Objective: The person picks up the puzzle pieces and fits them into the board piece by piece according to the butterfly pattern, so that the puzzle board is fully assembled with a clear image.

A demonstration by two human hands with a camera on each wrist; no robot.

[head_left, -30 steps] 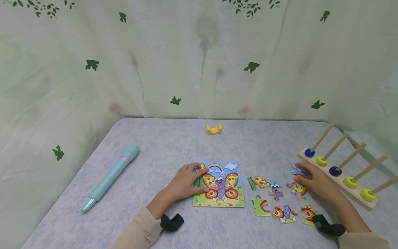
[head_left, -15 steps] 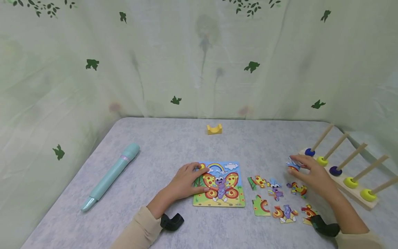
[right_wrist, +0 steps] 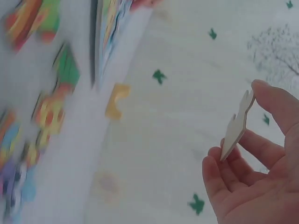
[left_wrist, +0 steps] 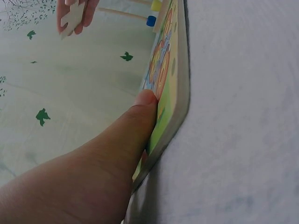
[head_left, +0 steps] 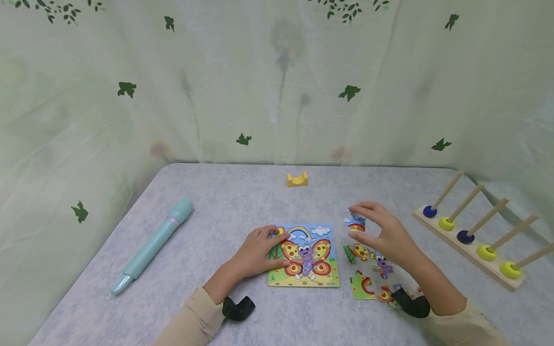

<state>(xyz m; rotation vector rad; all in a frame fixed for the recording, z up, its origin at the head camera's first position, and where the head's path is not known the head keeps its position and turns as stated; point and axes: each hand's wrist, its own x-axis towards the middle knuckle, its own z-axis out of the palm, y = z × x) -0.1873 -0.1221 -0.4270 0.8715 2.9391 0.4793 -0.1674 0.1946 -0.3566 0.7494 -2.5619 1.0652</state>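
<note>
In the head view, your left hand [head_left: 259, 252] rests on the flat square board with a bright butterfly picture [head_left: 308, 259], its thumb and pointing finger spread apart. Your right hand [head_left: 391, 238] pinches a small blue, white and red puzzle piece [head_left: 356, 223], near the top right corner of the board. Below your right hand, on the grey table [head_left: 238, 202], lie more bits: a green and yellow spotted piece [head_left: 357, 253], a purple piece with a face [head_left: 382, 265] and a green piece with a red curl [head_left: 362, 287]. Some others are partly hidden by your arm. Far right is a pale wooden stand with pegs and blue and yellow beads [head_left: 454, 238]. A long teal stick [head_left: 152, 246] lies on the left, and a yellow block with a round dip [head_left: 297, 180] sits at the back.

In the left wrist view, your thumb lies on the board; your other left fingers are hidden.

In the right wrist view, your thumb and fingers hold the piece by its edges, up in the air, with its plain pale back showing.
</note>
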